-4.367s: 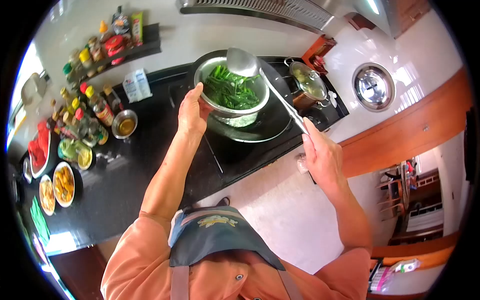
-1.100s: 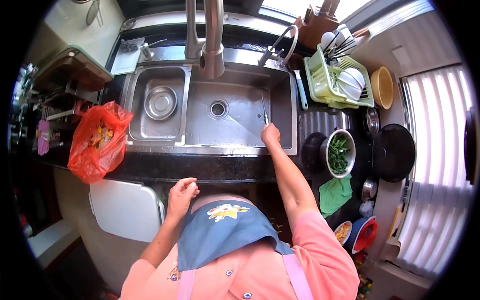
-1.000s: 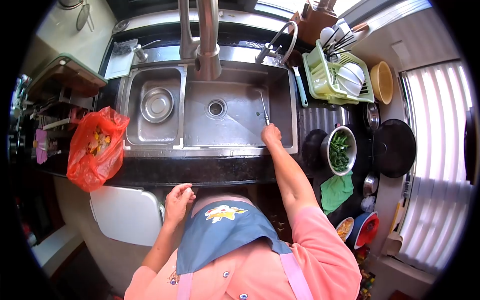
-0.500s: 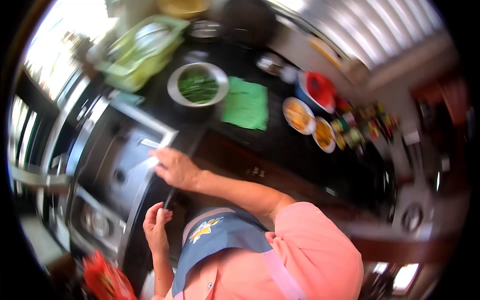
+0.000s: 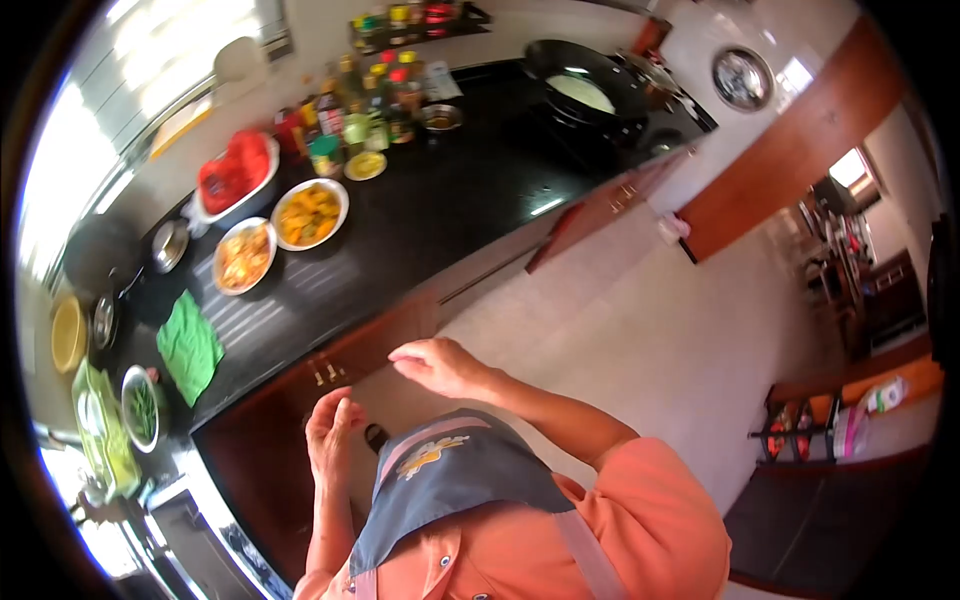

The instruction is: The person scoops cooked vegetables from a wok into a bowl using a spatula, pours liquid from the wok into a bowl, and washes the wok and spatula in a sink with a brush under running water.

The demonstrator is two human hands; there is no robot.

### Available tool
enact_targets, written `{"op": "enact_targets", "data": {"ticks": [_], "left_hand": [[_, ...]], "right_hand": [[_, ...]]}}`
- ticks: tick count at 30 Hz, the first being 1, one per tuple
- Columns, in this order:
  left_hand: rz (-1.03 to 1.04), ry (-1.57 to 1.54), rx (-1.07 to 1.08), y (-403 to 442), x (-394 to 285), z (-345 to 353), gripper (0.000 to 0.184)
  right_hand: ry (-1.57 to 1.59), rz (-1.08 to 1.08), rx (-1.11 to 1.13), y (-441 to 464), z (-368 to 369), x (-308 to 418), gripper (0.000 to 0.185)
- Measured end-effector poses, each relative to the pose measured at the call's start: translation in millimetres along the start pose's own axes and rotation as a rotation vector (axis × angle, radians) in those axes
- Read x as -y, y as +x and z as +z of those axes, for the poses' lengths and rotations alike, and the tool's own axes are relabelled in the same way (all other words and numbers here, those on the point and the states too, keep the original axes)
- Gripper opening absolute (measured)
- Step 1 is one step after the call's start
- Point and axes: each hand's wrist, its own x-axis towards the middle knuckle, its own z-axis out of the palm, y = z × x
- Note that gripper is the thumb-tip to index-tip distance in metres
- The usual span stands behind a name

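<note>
My left hand point(image 5: 332, 420) is raised in front of the apron point(image 5: 450, 470), its fingers loosely curled and apart, holding nothing that I can see. To its right, my right hand point(image 5: 435, 366) hovers over the floor beside the counter edge, fingers stretched out and nothing in them. Neither hand touches the counter point(image 5: 400, 215). On the counter ahead stand an oval dish of reddish food point(image 5: 244, 257) and a dish of orange-yellow pieces point(image 5: 310, 214). A green cloth point(image 5: 190, 348) lies near the left end, beside a bowl of green leaves point(image 5: 142, 408).
A wok point(image 5: 590, 88) with pale contents sits on the stove at the back right. Sauce bottles point(image 5: 375, 100) crowd the wall near a tub with red plastic point(image 5: 236, 172). A green dish rack point(image 5: 105, 430) and the sink point(image 5: 200, 520) are at lower left.
The view has swung from the sink toward the stove. My right hand has left the utensil in the sink and is now free over the floor. My left hand stays in front of the body.
</note>
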Motion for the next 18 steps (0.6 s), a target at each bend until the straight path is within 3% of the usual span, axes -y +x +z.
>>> {"op": "enact_targets", "data": {"ticks": [4,8,10,13,16,18], "left_hand": [[0.047,0.091,0.234,58.0,-6.4,99.6,0.029],[0.082,0.082,0.312,125.2,-14.3,179.1,0.03],[0.128,0.071,0.314,166.5,-18.2,213.1,0.03],[0.146,0.018,0.309,232.1,-24.3,265.2,0.028],[0.114,-0.034,0.289,293.5,-41.7,328.3,0.029],[0.153,-0.009,0.313,334.2,-54.8,367.4,0.03]], "right_hand": [[0.155,0.309,-0.086,-41.2,-119.9,-77.8,0.032],[0.263,0.412,-0.341,-57.7,-228.7,-132.6,0.029],[0.208,0.469,-0.395,-52.7,-288.9,-170.5,0.032],[-0.04,0.74,-0.474,-34.5,-384.8,-175.0,0.032],[-0.35,0.511,-0.784,-23.5,-456.4,-234.4,0.032],[-0.519,0.514,-0.772,-8.3,-501.6,-235.4,0.032]]}}
